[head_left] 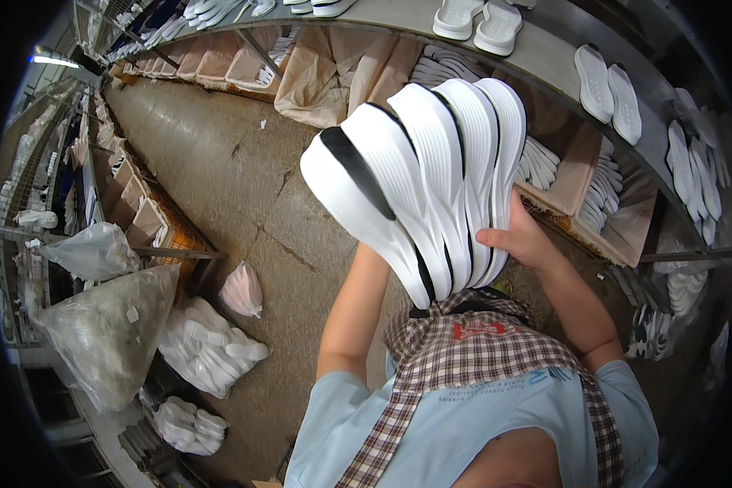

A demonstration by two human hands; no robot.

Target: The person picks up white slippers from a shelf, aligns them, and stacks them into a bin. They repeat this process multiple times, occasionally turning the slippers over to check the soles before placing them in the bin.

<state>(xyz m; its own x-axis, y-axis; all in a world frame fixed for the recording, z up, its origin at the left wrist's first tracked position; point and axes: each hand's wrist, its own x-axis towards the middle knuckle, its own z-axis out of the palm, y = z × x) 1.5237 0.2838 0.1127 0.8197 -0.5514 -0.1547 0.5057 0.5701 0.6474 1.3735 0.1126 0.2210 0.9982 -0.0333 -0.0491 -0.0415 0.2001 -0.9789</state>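
Note:
A fanned stack of several white shoe soles [423, 179] with black edges is held against my chest, above a checked apron. My right hand [516, 240] grips the stack's right side, thumb on the outermost sole. My left forearm [354, 309] rises under the stack; that hand is hidden behind the soles, supporting them from below.
A metal shelf [545, 57] on the right carries pairs of white soles, with cardboard bins [586, 175] of soles beneath. Clear plastic bags [110, 333] of white soles lie at left by more shelving. A concrete aisle floor [220, 163] runs between.

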